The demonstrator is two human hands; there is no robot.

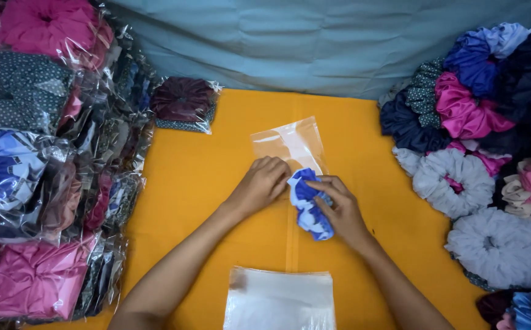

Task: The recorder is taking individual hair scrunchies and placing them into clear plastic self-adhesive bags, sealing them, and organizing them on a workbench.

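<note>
The right hand (340, 211) is squeezing a blue-and-white patterned fabric scrunchie (308, 205) into a tight bundle, fingers curled and pinching it against the palm, just at the lower edge of a small clear plastic bag (290, 143) lying flat on the orange cloth-covered worktop (204, 183). The left hand (261, 183) is resting knuckles-up on the bag's near end, fingers bent and pressed together on the film; whether it is pinching the opening apart cannot be told from here. The scrunchie is touching both hands and sitting right at the bag's mouth, not yet inside.

To do this step well, the left hand is probably best lifting only the top layer of film so the mouth is gaping, while the right hand is keeping the fabric compressed and sliding it in flat, leading with the narrow end; loose folds are likely to be catching on the edge and wrinkling the film.

A stack of empty clear bags (279, 299) is lying near the bottom edge, between the forearms. Bagged scrunchies in crinkled plastic (39, 153) are piled along the left side, and one dark maroon bagged scrunchie (183, 104) is lying apart at the worktop's far edge. A heap of loose scrunchies in grey, pink and navy (479, 153) is filling the right side.
</note>
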